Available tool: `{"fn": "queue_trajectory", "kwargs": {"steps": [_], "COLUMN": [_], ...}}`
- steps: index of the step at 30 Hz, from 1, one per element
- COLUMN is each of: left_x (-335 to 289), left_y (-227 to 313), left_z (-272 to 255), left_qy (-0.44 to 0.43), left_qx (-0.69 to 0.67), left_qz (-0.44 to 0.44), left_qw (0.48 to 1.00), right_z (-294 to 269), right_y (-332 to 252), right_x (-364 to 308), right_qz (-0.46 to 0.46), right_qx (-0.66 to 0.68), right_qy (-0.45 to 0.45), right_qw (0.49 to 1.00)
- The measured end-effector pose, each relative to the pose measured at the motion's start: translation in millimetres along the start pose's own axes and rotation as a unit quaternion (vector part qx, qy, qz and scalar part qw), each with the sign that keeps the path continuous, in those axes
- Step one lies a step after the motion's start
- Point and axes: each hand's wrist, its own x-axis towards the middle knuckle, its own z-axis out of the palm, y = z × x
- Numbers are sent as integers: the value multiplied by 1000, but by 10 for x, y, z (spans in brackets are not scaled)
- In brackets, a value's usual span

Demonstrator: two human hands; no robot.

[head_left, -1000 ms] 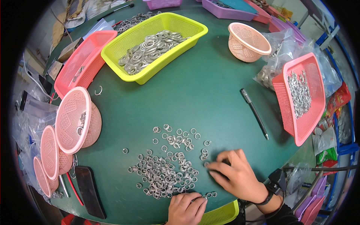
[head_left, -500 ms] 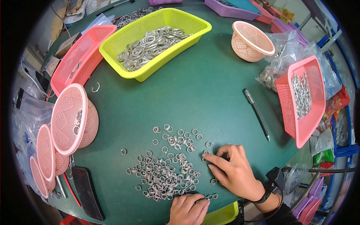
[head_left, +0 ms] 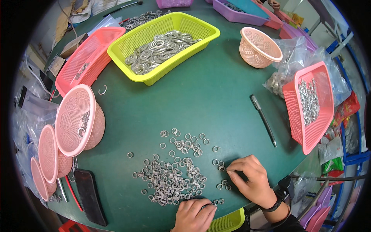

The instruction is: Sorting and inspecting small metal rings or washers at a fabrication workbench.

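On the green table lies a dense pile of small silver rings (head_left: 170,181), with a looser group of rings (head_left: 187,145) beyond it. My left hand (head_left: 195,215) rests at the near table edge, fingers curled and thumb close to the index finger; whatever they hold, if anything, is hidden. A few rings (head_left: 218,201) lie by its fingertips. My right hand (head_left: 253,179) is over the table right of the pile, thumb and index fingertips together. I cannot make out anything between them. Small clusters of rings sit beside it, one cluster (head_left: 220,166) just left of the fingertips and another (head_left: 224,185) nearer me.
A lime-green basket (head_left: 210,36) of larger rings stands at the back. Pink baskets (head_left: 101,127) line the left, near a black phone (head_left: 90,197). Rightward are a pen (head_left: 264,121), a pink basket (head_left: 290,112) of small metal parts and a peach basket (head_left: 255,54). Another person's hand (head_left: 274,4) shows far back.
My right hand has drawn back to the right from the rings it was touching, and its index finger has bent in to the thumb. The left hand has stayed in place.
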Motion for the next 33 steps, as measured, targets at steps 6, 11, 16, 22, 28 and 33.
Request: {"fn": "queue_trajectory", "kwargs": {"steps": [6, 11, 16, 22, 28, 33], "left_x": [-5, -9, -11, 3, -23, -152], "left_y": [-10, -16, -8, -5, 22, 37], "left_z": [-1, 10, 25, 4, -8, -48], "left_qy": [-1, -8, -3, -17, -32, -11], "left_qx": [4, 4, 18, 23, 27, 66], "left_qz": [-1, -2, 1, 3, -4, -30], "left_qw": [1000, 1000, 1000, 1000, 999, 997], "right_z": [127, -25, -127, -70, -94, -68], "right_y": [-37, 35, 18, -59, -143, -130], "right_x": [90, -19, -7, -2, -198, -323], "right_qz": [-13, 3, 45, 10, 24, 13], "right_qx": [-42, -22, -78, -79, -36, 2], "right_qy": [13, 37, 11, -61, -74, -120], "right_qw": [999, 999, 996, 995, 996, 993]}}
